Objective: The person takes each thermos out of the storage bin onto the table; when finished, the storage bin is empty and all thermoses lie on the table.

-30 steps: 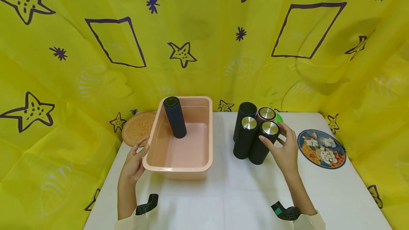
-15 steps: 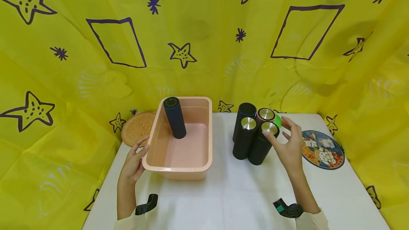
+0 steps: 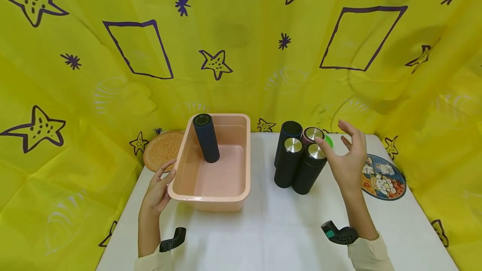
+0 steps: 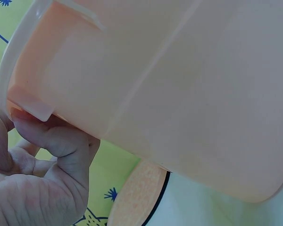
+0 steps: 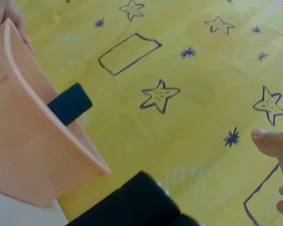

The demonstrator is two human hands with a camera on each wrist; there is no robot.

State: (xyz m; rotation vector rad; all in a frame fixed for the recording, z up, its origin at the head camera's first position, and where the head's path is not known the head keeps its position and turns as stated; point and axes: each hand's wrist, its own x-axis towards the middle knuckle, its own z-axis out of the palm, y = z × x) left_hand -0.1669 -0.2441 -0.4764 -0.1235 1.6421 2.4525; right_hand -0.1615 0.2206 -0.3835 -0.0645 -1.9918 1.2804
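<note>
My left hand (image 3: 158, 189) grips the left rim of a peach plastic basin (image 3: 211, 199); in the left wrist view its thumb and fingers are bent at the rim (image 4: 4, 70). One dark blue thermos (image 3: 207, 139) leans inside, against the basin's left wall. To the right, a tight cluster of thermoses stands upright: black ones with silver lids (image 3: 288, 164) (image 3: 306, 175) in front, a dark navy one (image 3: 290, 129) and a pinkish one (image 3: 313, 134) behind. My right hand (image 3: 348, 162) hovers just right of their tops, thumb and fingers spread, holding nothing.
A round cookie-patterned mat (image 3: 160, 149) lies partly behind the basin. Something bright green (image 3: 329, 140) shows behind the thermoses. A round cartoon mat (image 3: 384, 179) lies at the right on the white table (image 3: 263, 237). A yellow curtain (image 3: 241, 32) stands behind.
My right hand has come away from the front right black thermos, moving up and to the right with its fingers spreading. The left hand and basin have stayed put.
</note>
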